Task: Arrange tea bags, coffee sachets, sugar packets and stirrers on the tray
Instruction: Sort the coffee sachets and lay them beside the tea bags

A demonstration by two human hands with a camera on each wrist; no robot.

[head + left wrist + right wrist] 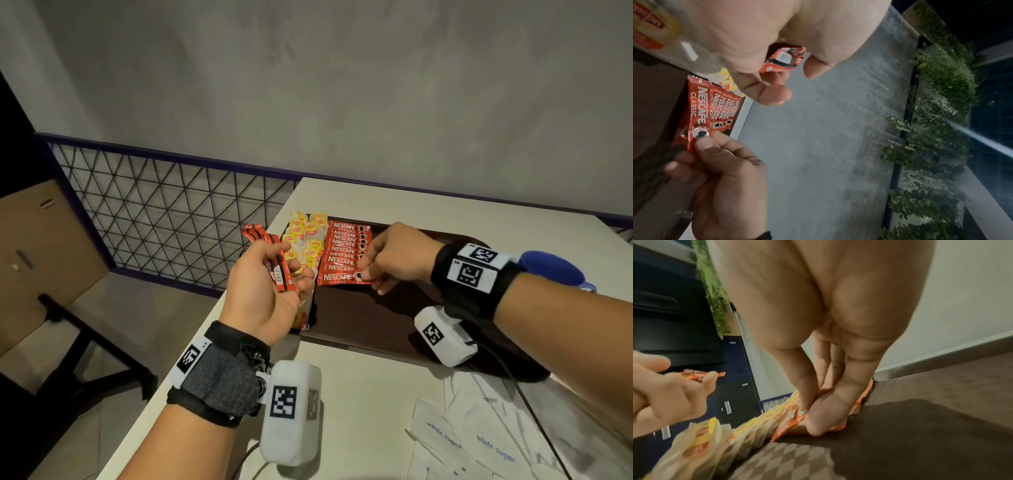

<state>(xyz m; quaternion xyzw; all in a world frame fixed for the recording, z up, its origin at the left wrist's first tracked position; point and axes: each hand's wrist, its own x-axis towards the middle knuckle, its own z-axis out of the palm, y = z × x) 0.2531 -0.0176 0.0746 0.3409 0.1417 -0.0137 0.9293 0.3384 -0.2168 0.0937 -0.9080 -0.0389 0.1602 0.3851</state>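
Note:
A dark brown tray (370, 322) lies on the white table. Yellow tea bags (305, 240) fill its left end, and beside them runs an overlapping row of red Nescafe coffee sachets (342, 250). My right hand (368, 277) pinches the right end of the nearest sachet (337, 278), which lies on the tray at the front of the row. The right wrist view shows my thumb and fingers (818, 415) closed on that sachet (789, 428). My left hand (287, 270) hovers over the tray's left edge, gripping a bundle of red sachets (279, 270), seen end-on as the sachet bundle (784, 60).
White sugar packets (479, 438) lie loose on the table at the front right. A blue mug (555, 270) stands behind my right wrist. The table's left edge (219, 308) drops to the floor, with a wire-mesh railing (164, 212) beyond.

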